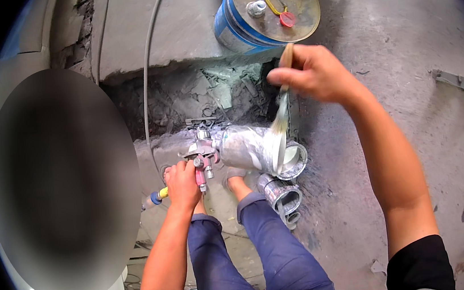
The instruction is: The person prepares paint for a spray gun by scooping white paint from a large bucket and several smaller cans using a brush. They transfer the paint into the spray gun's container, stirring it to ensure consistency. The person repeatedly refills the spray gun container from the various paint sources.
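Note:
My left hand (182,184) is wrapped round the pink handle of a spray gun (204,150). A hose with a yellow and blue fitting (158,198) runs off beside that hand. Joined to the gun on its right is a paint-smeared cylindrical cup (246,148), tilted with its mouth to the right. In my right hand (318,75) is a paintbrush (283,105), its wooden handle pinched between thumb and fingers. The pale bristles point down against the cup near its rim. White paint shows around the mouth.
A second paint-stained can (281,192) lies just below the cup. Beyond sits a blue drum (239,29) with a yellow and red loop on its lid. A broken trench (191,89) crosses the floor. A metal bar (458,83) lies at right; a blurred dark oval covers the left.

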Demonstrator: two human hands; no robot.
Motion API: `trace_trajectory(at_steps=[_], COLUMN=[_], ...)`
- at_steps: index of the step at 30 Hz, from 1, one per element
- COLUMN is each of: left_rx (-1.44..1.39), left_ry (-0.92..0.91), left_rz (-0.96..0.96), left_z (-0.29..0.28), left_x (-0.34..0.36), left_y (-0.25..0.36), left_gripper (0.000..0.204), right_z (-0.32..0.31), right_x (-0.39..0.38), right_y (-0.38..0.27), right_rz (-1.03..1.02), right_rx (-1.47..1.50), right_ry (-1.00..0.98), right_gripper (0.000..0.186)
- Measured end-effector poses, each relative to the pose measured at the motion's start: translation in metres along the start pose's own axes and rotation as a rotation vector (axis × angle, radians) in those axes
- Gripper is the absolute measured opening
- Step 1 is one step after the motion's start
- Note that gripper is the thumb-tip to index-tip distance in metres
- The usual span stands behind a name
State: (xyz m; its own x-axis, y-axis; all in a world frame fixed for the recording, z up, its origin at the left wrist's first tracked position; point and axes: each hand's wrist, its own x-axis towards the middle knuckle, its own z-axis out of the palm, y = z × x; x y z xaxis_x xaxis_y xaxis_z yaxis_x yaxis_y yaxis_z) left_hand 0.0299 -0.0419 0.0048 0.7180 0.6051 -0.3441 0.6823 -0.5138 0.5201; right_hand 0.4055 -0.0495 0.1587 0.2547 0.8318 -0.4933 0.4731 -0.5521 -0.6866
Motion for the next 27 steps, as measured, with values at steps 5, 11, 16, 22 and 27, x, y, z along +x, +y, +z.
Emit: trace_trajectory(at_steps=[5, 11, 16, 22, 27], left_rx=[-0.022, -0.051, -0.067, -0.115, -0.135], left_ry=[0.094, 0.121, 0.138, 0.204, 0.206], left_rz=[0.032, 0.053, 0.069, 0.147, 0.151], left_z=[0.006, -0.001, -0.001, -0.003, 0.004], left_x=[-0.005, 0.005, 0.004, 0.008, 0.008], left_y=[-0.011, -0.006, -0.014, -0.014, -0.013], left_gripper=[0.021, 0.023, 0.024, 0.025, 0.026], right_z=[-0.014, -0.014, -0.002, -0.013, 0.004], right_x=[-0.010, -0.006, -0.013, -0.026, -0.030], right_y=[-0.022, 0.020, -0.014, 0.027, 0.050], right_rz=[0.068, 0.212, 0.101, 0.189, 0.272], right_rx=[0.438, 0.353, 0.566, 0.698, 0.694], right_ry=[0.041, 0.175, 0.059, 0.298, 0.262], right_gripper=[0.029, 0.024, 0.025, 0.032, 0.032])
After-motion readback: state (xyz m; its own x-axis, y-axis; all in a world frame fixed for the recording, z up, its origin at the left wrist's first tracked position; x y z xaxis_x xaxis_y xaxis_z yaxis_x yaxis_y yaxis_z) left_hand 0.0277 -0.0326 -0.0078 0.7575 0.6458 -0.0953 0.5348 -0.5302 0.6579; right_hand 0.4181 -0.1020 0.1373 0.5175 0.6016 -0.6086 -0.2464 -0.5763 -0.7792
